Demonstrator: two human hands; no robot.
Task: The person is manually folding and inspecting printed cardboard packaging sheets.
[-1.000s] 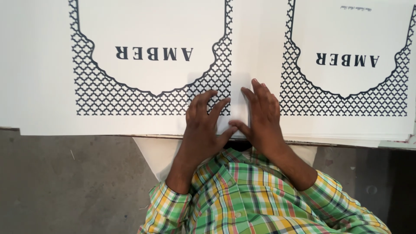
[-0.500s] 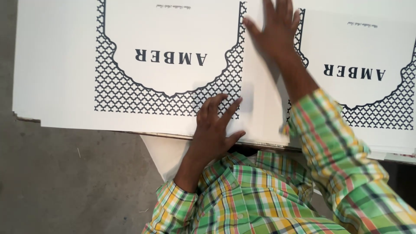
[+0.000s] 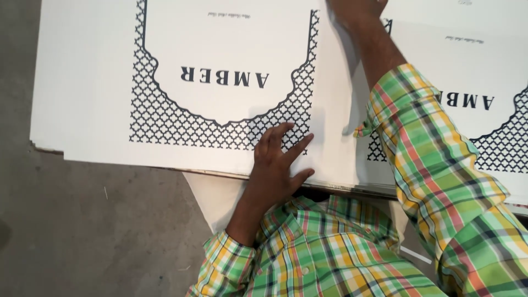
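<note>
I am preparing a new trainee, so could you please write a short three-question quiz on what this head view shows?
1. True or false: the left hand lies flat, fingers spread, on the near edge of the white printed cardboard sheet.
2. Where is the right hand? A) in the lap B) stretched to the far side of the sheet, partly cut off by the picture's top edge C) on the concrete floor
3. Fill in: the black lattice pattern borders a white ____-edged panel.

Key:
1. True.
2. B.
3. Scalloped. Whether the right hand has a grip on anything cannot be told.
</note>
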